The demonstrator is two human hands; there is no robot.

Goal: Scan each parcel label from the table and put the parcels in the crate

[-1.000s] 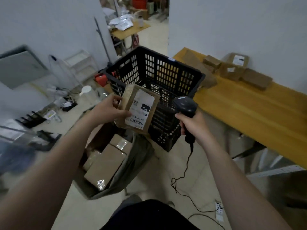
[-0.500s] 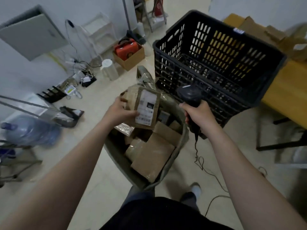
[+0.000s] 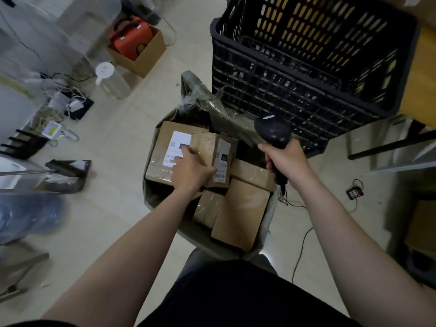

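I see a dim, flat feed with soft shadows. Blur smears the blue translucent water bottle (image 3: 28,215) at left, and wide-angle distortion bows the black slatted plastic crate (image 3: 283,90).

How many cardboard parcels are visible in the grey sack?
5. The large labelled parcel lies back left; the small labelled parcel is held by the left hand; a plain parcel back right; a big parcel front right; a taped parcel front centre. Others may lie hidden beneath.

Print on the parcel labels (image 3: 177,145) is too blurred to read.
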